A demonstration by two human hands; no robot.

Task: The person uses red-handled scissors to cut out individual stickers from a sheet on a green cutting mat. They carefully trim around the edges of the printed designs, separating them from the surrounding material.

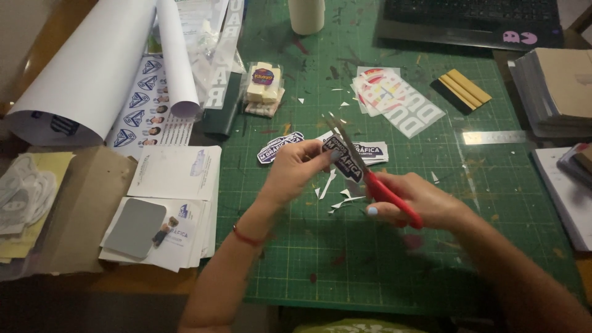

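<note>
1. Near the middle of the bench [394, 271], the left hand [295, 169] pinches a dark sticker [343, 161] by its side.
2. The right hand [419, 200] is curled shut in the red scissors [364, 169]; their blades are open at the sticker.
3. The sticker looks thin, light and bendy, so it is best held close to the cut.
4. Tiny white scraps [342, 200] lie below.

The keyboard [472, 15] and bottle [306, 15] are cut off by the far edge. The right hand [419, 203] hides part of the scissors' [364, 169] red handles. The paper stack [558, 86] runs off right.
</note>
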